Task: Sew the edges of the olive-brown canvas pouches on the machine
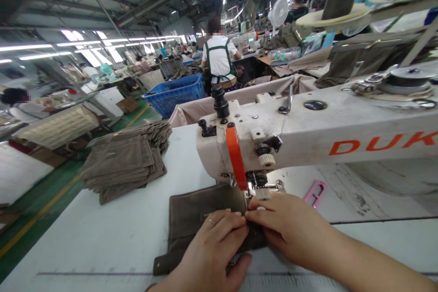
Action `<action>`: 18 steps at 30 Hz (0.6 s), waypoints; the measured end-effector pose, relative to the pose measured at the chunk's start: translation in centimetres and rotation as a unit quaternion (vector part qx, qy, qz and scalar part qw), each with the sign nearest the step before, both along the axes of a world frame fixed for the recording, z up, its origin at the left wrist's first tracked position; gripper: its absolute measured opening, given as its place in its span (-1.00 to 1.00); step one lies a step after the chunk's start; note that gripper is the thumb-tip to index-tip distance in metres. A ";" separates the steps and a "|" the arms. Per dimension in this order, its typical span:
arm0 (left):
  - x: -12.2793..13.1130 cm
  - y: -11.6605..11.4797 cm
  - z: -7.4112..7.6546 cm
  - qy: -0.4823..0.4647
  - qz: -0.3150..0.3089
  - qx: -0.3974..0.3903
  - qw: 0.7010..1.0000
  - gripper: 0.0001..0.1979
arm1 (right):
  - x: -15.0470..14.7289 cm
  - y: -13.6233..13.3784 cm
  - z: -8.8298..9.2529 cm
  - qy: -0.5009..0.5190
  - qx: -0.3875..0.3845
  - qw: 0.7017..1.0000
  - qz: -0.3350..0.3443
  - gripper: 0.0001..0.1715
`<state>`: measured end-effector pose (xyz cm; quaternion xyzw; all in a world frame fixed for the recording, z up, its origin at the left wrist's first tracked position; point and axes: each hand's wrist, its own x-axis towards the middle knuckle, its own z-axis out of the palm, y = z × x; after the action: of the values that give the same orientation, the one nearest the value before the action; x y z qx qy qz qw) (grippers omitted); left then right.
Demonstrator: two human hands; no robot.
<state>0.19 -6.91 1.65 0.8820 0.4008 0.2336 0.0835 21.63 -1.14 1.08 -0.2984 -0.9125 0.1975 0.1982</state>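
The left hand (212,247) and right hand (290,230) both grip the folded edge of a brown canvas panel (205,214), just below the sewing machine's presser foot (263,193) at twelve o'clock. A stack of similar panels (123,166) lies at ten o'clock on the white table (137,223).

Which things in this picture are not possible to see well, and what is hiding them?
In the head view:
The needle point: hidden by the orange lever and the right hand.
The middle of the brown cloth: covered by the left hand.
The lettering on the sewing machine: cut off by the right edge.
Things on far tables: too small.
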 end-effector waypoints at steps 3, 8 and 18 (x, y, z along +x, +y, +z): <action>0.1 0.7 0.4 -0.009 0.011 -0.029 0.999 -0.64 | 0.0 0.2 -0.2 0.001 -0.002 1.000 -0.024 -0.70; 0.0 2.2 0.5 -0.005 0.013 -0.056 0.998 -0.68 | -0.2 0.5 -0.4 -0.012 -0.012 0.999 -0.034 -0.64; -0.7 3.5 -0.4 0.016 0.014 -0.007 1.000 -0.70 | 0.2 0.5 0.1 0.004 -0.012 0.998 -0.063 -0.68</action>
<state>-0.47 -3.36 1.22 0.8791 0.4163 0.2178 0.0802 21.81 -0.60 1.18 -0.3566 -0.8888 0.1964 0.2105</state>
